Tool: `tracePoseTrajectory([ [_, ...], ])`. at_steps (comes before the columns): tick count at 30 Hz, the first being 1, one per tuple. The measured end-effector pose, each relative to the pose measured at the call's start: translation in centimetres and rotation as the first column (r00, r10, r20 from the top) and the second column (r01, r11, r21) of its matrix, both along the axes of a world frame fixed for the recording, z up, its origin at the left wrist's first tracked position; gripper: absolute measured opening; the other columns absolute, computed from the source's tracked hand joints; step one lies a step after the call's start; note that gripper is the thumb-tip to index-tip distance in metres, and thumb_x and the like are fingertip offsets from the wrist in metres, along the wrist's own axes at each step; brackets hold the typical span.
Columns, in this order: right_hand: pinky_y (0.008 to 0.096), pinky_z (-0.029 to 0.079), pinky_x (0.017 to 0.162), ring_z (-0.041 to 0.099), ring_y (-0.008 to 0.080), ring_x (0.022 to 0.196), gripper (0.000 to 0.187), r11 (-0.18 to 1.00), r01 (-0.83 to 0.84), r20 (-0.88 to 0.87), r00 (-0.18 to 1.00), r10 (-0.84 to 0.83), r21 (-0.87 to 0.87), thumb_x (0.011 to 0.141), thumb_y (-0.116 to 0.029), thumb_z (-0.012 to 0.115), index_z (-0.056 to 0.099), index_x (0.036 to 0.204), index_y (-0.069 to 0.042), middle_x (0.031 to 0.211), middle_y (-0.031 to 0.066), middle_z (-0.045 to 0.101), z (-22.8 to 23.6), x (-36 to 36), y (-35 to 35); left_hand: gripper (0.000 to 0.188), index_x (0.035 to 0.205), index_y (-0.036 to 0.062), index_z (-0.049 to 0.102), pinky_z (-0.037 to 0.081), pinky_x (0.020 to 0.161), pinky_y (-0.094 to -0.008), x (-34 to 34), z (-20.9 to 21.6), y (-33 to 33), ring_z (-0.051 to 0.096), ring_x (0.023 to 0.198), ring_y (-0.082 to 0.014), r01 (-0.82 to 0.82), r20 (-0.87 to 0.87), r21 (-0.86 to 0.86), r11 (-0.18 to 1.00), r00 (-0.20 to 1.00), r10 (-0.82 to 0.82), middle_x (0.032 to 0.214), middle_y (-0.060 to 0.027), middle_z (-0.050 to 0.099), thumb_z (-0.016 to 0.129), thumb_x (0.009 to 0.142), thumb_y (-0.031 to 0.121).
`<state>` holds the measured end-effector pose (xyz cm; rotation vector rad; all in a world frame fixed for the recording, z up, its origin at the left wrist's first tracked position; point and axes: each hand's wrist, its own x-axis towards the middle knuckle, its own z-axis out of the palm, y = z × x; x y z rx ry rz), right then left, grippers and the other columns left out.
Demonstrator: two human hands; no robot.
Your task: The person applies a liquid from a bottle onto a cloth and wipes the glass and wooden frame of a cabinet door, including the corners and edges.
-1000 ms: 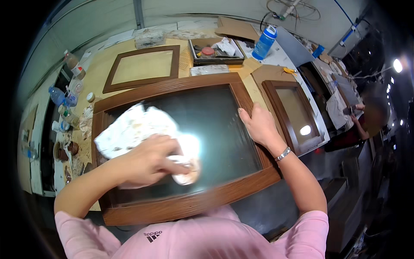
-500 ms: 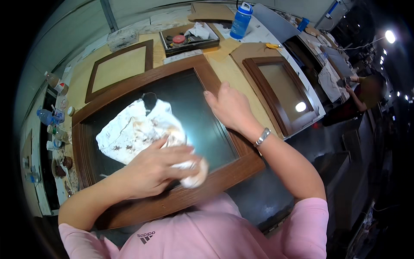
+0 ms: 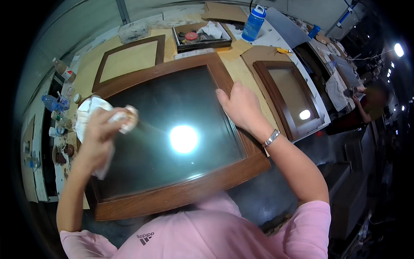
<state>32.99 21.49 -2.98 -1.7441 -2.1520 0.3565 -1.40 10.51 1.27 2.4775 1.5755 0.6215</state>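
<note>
A large brown wooden frame (image 3: 183, 192) with a dark, glossy glass panel (image 3: 144, 162) lies in front of me, a bright light reflected in the glass. My left hand (image 3: 98, 138) is closed on a white, stained rag (image 3: 89, 108) at the frame's left side. The bunched cloth covers part of the left rail and sticks out past my fingers over the glass. At the right rail my right hand (image 3: 242, 108) grips the frame, thumb on its inner edge. The other fingertips are partly hidden behind the hand.
Behind lies a smaller frame (image 3: 159, 52), beside a box (image 3: 207, 44) of odds and ends and a blue bottle (image 3: 254, 25). Another framed panel (image 3: 267, 80) is at the right. Several bottles (image 3: 49, 102) line the left. A person (image 3: 371, 103) stands far right.
My left hand has swept the rag left across the glass to the frame's left side, uncovering the middle of the panel. The right hand keeps its place on the right rail.
</note>
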Motion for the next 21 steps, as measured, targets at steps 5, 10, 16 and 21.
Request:
tracePoseTrajectory([
  [5, 0.0521, 0.054, 0.074, 0.068, 0.0456, 0.081, 0.052, 0.999, 0.007, 0.038, 0.999, -0.005, -0.042, 0.097, -0.041, 0.054, 0.056, 0.1, 0.012, 0.082, 0.0311, 0.067, 0.5, 0.0, -0.2, 0.042, 0.103, 0.0154, 0.074, 0.047, 0.082, -0.0451, 5.4, 1.1, -4.6, 0.061, 0.092, -0.0296, 0.594, 0.101, -0.228, 0.771, 0.802, -0.589, 0.115, -0.0071, 0.069, 0.062, 0.067, -0.004],
  [10, 0.0524, 0.054, 0.073, 0.067, 0.047, 0.078, 0.053, 0.999, 0.021, 0.042, 0.999, -0.019, -0.047, 0.097, -0.041, 0.055, 0.056, 0.1, 0.012, 0.078, 0.0319, 0.066, 0.5, 0.0, -0.2, 0.045, 0.105, 0.0139, 0.076, 0.047, 0.091, -0.0399, -5.1, 1.5, -3.2, 0.059, 0.101, -0.0312, -0.113, -0.229, 0.106, 0.988, 0.964, 0.135, 0.118, -0.0076, 0.069, 0.058, 0.071, -0.009],
  [16, 0.052, 0.054, 0.071, 0.067, 0.0469, 0.076, 0.053, 0.998, 0.036, 0.075, 0.997, -0.032, -0.051, 0.097, -0.041, 0.055, 0.054, 0.101, 0.012, 0.079, 0.0313, 0.067, 0.2, -0.1, 0.1, 0.042, 0.128, 0.0223, 0.063, 0.045, 0.084, -0.0468, 9.2, -0.8, -0.4, 0.057, 0.11, -0.0269, 0.55, -0.099, -0.082, 0.831, 0.825, -0.556, 0.138, -0.0041, 0.056, 0.066, 0.086, 0.019],
  [21, 0.0519, 0.054, 0.073, 0.068, 0.0461, 0.077, 0.049, 0.997, 0.045, 0.075, 0.996, -0.041, -0.056, 0.097, -0.04, 0.053, 0.054, 0.1, 0.009, 0.08, 0.0298, 0.067, 0.7, -0.4, -0.1, 0.032, 0.121, 0.0159, 0.068, 0.04, 0.084, -0.0425, 13.7, -3.4, 10.6, 0.052, 0.104, -0.0263, 0.15, -0.11, 0.199, 0.969, 0.985, -0.13, 0.146, -0.0045, 0.05, 0.061, 0.09, 0.019],
])
